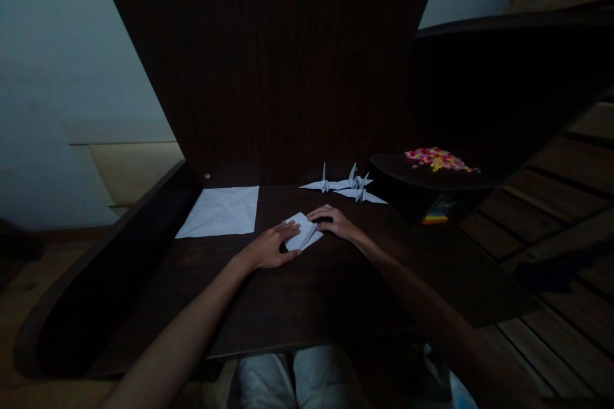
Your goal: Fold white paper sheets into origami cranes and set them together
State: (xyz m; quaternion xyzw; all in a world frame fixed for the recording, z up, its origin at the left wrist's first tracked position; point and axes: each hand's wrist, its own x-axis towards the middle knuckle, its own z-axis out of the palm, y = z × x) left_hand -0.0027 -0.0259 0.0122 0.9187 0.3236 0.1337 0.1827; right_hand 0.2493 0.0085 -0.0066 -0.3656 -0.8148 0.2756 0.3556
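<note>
A small piece of white folded paper (294, 242) lies on the dark desk, with layered flaps showing on its right side. My left hand (273, 248) rests on its left part, fingers spread flat and the thumb apart at the lower edge. Bent over the upper right edge, my right hand (334, 223) has thumb and fingers closing on a flap; the exact contact is too small to make out. Behind the hands stand several white paper cranes (359, 193) with pointed wings. Left of them a creased white paper sheet (223, 211) lies flat.
A raised dark shelf (391, 169) at the right bears a pile of small pink, red and yellow pieces (436, 158). A dark upright panel (288, 64) closes the back, and a low side board (110, 255) borders the desk (307, 307) on the left.
</note>
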